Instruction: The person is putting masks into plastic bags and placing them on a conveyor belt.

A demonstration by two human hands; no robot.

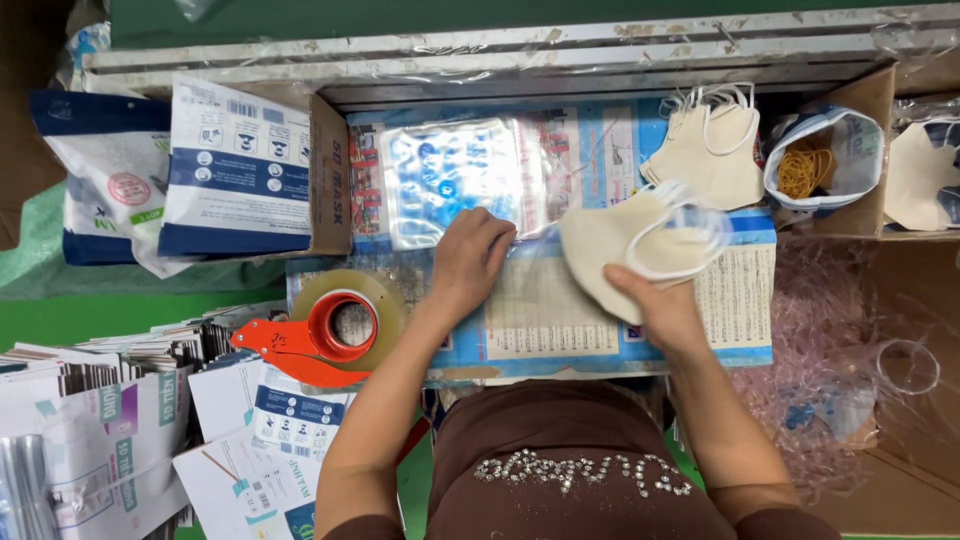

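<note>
Both hands busy: right hand (668, 312) fingers grip blurred masks (640, 245); left hand (468, 258) fingers pin pouch (455, 180).

1 head-worn camera looks steeply down, close over the worktop (740, 300), with its wearer's chest at the bottom edge.

This is a packing station in a small workshop for face masks. The tabletop (740, 300) is covered with printed sheets under clear film. At twelve o'clock lies a clear plastic pouch (455, 180), at one o'clock a stack of cream masks (705, 150), and at two o'clock a bag of rubber bands (805, 170). Printed mask packets (235, 165) fill a carton at ten o'clock, flat packets (100, 400) pile up at eight o'clock, and a tape dispenser (330, 335) sits at nine o'clock.
</note>
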